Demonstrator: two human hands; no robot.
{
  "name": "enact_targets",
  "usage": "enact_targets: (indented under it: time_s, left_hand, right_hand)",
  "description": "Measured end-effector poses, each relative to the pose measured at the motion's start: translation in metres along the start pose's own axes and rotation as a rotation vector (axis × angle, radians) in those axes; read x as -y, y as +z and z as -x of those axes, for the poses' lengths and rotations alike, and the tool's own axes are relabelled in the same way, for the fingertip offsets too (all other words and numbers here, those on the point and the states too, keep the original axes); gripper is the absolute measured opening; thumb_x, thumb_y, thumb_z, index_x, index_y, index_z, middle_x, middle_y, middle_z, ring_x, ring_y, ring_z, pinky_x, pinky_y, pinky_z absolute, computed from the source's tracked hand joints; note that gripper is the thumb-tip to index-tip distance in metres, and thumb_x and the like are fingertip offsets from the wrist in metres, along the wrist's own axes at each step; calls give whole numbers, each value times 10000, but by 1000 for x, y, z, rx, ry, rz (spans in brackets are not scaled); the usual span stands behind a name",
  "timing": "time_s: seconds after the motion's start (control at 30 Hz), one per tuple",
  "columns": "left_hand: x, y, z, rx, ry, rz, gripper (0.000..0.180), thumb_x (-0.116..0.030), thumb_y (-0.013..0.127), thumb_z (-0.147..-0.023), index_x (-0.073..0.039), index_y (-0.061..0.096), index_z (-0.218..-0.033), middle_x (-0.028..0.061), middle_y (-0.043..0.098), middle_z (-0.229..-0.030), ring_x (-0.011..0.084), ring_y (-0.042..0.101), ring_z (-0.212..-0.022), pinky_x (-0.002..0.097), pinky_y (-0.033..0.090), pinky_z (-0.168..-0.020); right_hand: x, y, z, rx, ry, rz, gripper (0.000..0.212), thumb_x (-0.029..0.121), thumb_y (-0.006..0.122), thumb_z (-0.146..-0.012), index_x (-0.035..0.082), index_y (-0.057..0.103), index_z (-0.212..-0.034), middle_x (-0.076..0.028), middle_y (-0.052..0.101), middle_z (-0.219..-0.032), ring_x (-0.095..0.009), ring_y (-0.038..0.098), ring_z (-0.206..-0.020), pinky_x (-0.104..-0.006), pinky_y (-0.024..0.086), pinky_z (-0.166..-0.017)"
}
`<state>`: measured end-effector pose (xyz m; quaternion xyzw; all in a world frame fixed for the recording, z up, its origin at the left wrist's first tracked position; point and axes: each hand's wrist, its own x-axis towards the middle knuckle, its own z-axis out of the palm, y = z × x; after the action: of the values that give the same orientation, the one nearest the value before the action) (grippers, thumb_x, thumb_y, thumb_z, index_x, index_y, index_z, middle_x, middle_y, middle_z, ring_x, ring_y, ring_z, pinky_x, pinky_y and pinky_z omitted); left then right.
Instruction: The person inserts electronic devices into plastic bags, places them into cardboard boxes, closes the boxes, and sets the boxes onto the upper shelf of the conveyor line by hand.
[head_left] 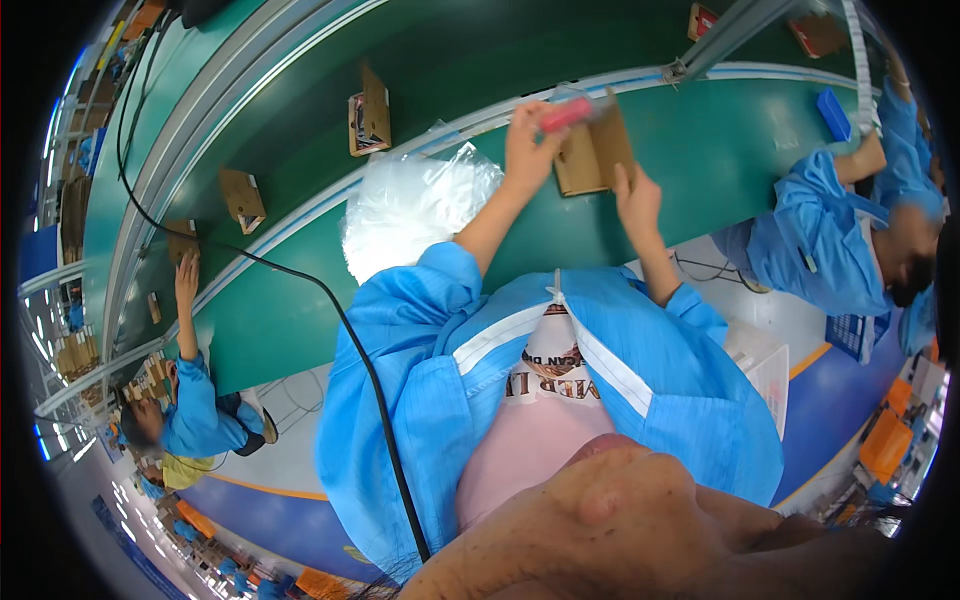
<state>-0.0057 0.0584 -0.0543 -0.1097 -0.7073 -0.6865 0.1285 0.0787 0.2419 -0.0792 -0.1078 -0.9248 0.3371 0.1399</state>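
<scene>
A small brown cardboard box (583, 172) stands open on the green bench, its lid raised. My right hand (638, 196) grips the box at its near right edge, thumb up along the lid. In my left hand (530, 145), above the box's far left side, is a pinkish-red object (566, 115), blurred, its kind unclear. What lies inside the box is mostly hidden. To the left of my left forearm lies a heap of clear plastic bags (410, 205).
Beyond a metal rail, open cardboard boxes (370, 115) sit on a green conveyor (300, 120). A black cable (330, 290) hangs across the left side. Co-workers in blue work at far left (205, 405) and right (815, 235). A blue tray (833, 115) lies at right.
</scene>
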Motion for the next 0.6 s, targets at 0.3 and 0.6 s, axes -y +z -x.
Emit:
enact_targets:
  time_s: [0.3, 0.6]
  left_hand:
    - [11, 0, 50, 142, -64, -572, 454, -271, 708, -723, -32, 575, -1086, 181, 568, -1033, 351, 478, -1016, 420, 384, -827]
    - [12, -12, 23, 429, 299, -1032, 511, -260, 680, -738, -43, 523, -1173, 134, 437, -1273, 309, 423, -1136, 445, 336, -956]
  right_hand:
    - [37, 3, 10, 53, -47, -23, 238, 210, 517, -892, -1, 577, -984, -212, 605, -903, -403, 584, -784, -449, 471, -671]
    - [41, 1, 9, 69, -95, -52, 185, 167, 521, -886, -2, 569, -945, -197, 590, -872, -383, 574, -762, -439, 467, -662]
